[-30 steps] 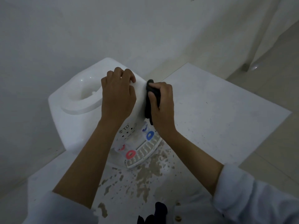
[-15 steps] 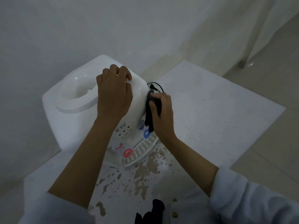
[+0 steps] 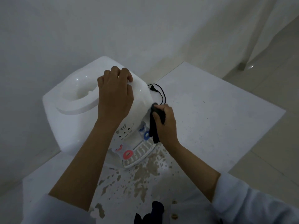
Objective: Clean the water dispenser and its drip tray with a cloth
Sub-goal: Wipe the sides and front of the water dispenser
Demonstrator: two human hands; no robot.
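White plastic water dispenser [image 3: 77, 110] at frame centre-left on a white stained surface [image 3: 210, 110]. Left hand [image 3: 114, 96] flat on its top, fingers curled over the far edge. Right hand [image 3: 166, 122] clenched around a dark bunched cloth [image 3: 153, 126], pressed against the dispenser's side, just above the slotted white drip tray [image 3: 140, 154].

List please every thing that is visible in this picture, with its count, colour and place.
water dispenser: one, white, on the table against the wall
drip tray: one, white, at the dispenser's front base
taps: one red, one blue, above the tray
cable: one, black, right of the dispenser
cloth: one, black, against the dispenser's right side
table: one, white, stained near the tray
left hand: on the dispenser's top
right hand: gripping the cloth
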